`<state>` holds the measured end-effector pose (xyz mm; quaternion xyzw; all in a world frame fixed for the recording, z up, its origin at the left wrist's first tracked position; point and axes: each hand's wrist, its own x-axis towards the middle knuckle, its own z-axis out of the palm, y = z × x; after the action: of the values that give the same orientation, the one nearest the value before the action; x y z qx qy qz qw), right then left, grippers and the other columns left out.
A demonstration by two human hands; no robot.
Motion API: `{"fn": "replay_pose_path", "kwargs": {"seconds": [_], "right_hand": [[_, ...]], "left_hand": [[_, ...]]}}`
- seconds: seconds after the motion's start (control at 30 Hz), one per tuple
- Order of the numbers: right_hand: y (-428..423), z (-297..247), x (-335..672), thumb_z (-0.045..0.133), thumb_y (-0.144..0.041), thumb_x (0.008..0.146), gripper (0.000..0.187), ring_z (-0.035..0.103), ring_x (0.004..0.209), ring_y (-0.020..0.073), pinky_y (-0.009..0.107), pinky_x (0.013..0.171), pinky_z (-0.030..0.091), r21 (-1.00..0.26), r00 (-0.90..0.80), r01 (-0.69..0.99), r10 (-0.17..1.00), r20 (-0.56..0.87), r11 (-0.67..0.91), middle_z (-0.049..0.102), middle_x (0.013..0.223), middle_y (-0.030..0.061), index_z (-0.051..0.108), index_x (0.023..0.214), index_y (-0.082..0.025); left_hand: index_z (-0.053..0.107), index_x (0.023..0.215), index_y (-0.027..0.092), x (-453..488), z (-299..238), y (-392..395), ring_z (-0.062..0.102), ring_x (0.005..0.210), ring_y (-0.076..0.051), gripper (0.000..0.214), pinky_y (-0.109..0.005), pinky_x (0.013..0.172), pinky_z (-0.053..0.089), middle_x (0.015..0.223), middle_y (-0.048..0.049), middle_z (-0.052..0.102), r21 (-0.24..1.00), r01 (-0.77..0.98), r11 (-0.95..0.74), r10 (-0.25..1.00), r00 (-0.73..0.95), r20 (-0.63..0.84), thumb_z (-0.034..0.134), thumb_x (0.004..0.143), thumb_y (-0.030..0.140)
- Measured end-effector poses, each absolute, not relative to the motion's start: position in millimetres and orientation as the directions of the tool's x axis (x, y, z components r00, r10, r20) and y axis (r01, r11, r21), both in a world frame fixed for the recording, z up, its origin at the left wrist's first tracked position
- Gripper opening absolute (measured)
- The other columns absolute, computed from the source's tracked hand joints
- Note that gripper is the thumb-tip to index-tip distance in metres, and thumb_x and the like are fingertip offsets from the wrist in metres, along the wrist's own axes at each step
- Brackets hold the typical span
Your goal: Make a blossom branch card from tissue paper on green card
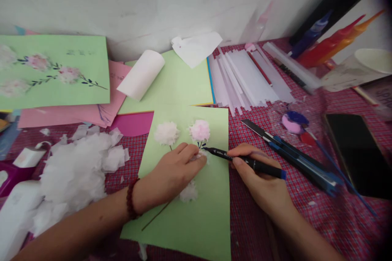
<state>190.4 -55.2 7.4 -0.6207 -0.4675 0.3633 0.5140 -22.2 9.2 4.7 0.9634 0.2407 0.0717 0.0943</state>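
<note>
A sheet of green paper lies in front of me, bearing white and pinkish tissue-paper flowers and a thin brown stem. My left hand rests on the sheet, its fingers bent and pressed together over a tissue flower; what lies beneath the fingertips is hidden. My right hand is closed around a black marker with a blue end. The marker's tip is at small dark-blue leaf marks, just below the pink flower and close to my left fingertips.
White tissue pieces are heaped on the left. A finished-looking green flower picture lies behind them. Farther back are a white paper roll and paper strips. A utility knife, phone and paper cup lie right.
</note>
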Motion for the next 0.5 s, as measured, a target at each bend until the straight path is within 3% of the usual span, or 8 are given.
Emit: {"fn": "replay_pose_path", "kwargs": {"seconds": [0.27,0.5], "right_hand": [[-54.9,7.6,191.8,0.062,-0.018,0.079,0.013,0.062,0.067,0.0151,0.027,0.061,0.051,-0.981,0.314,0.189,0.949,0.012,-0.05,0.067,0.076,-0.0001,0.07,0.075,-0.027],[-58.9,3.9,193.4,0.062,-0.021,0.081,0.012,0.062,0.068,0.0133,0.024,0.061,0.05,-0.987,0.376,0.131,0.926,-0.033,-0.088,0.067,0.078,-0.0009,0.071,0.078,-0.028]], "left_hand": [[0.056,0.111,0.016,-23.6,4.5,8.7,0.047,0.091,-0.019,0.024,-0.032,0.079,0.048,0.102,-0.0073,0.052,0.217,0.47,-0.856,0.486,0.874,0.023,0.04,0.094,0.012],[0.057,0.107,0.015,-21.4,5.7,8.8,0.047,0.087,-0.019,0.023,-0.03,0.076,0.049,0.098,-0.0071,0.053,0.231,0.457,-0.859,0.483,0.873,0.07,0.041,0.092,0.009]]}}
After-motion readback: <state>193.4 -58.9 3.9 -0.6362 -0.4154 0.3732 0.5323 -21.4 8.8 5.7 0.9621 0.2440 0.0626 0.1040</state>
